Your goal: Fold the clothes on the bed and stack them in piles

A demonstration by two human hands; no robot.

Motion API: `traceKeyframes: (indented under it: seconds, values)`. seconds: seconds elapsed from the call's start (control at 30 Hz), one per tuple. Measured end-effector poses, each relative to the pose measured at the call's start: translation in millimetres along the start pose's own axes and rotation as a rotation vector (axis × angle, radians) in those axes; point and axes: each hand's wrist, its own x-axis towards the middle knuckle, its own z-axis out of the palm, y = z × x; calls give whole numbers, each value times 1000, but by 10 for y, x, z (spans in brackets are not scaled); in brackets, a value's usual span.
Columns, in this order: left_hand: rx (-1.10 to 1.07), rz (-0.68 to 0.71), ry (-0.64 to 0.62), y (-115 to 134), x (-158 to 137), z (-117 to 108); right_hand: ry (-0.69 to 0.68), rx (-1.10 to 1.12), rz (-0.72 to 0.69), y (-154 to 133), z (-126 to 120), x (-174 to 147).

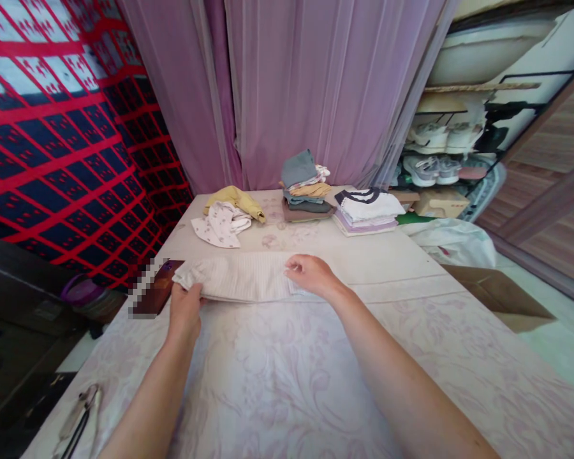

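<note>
A cream, finely ribbed garment (243, 275), folded into a long flat strip, lies crosswise on the patterned tablecloth (268, 370). At its bunched left end, my left hand (185, 306) grips the near edge, thumb on top and fingers partly hidden beneath the cloth. My right hand (310, 273) is at the opposite end, its fingers curled and pinched at the fabric. A paler bit of cloth (296, 290) shows under that hand. Which kind of garment this is, the folds hide.
Behind lie a loose yellow garment (234, 201), a spotted white garment (222, 224), a dark folded stack (309, 207) and a white-lilac stack (368, 213). A phone (165, 287) sits by my left hand. Scissors-like metal tools (81, 414) lie front left. A shoe rack (452, 153) stands right.
</note>
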Motion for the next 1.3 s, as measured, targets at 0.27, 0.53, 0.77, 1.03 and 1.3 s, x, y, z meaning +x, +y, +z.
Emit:
traceKeyframes:
  seconds: [0.27, 0.53, 0.77, 1.03, 1.3]
  values:
    - [-50, -99, 77, -269, 228, -252, 115, -362, -156, 429, 308, -477]
    - [635, 634, 71, -270, -11, -265, 199, -314, -162, 496, 381, -457]
    - [957, 815, -672, -351, -335, 47, 238, -334, -197, 510, 418, -492]
    - [857, 729, -410, -226, 63, -132, 319, -343, -243, 470, 440, -533]
    - [1059, 522, -87, -150, 487, -431, 326, -424, -256, 410, 523, -521]
